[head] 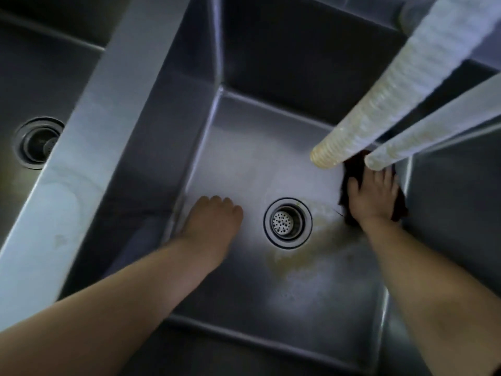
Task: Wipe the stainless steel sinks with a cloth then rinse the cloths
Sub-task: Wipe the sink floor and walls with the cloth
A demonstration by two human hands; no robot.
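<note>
Beyond the left hand, far left: second sink [40, 77] with its own drain [38, 142], parted from the working basin by a steel divider [89, 147].
Left hand [214, 221]: inside the working sink [244, 164], fingers loosely curled, grasping nothing; whether it touches the floor cannot be told.
Between the hands: drain strainer [287, 223]; a yellowish residue streak [311, 240] runs from it towards the right hand.
Right hand [372, 196]: fingers spread flat, pressing the dark cloth [349, 183] onto the sink floor near the right wall.
Above the right hand: two pale ribbed hoses [379, 104] overhang, hiding the cloth's far edge.
Cloth handling, judged: soft, limp, likely wet and light; slides easily on steel.
Hold advised: flat palm for wiping; bunch the middle to lift and rinse.
Progress, judged: wiping under way, residue remaining.
</note>
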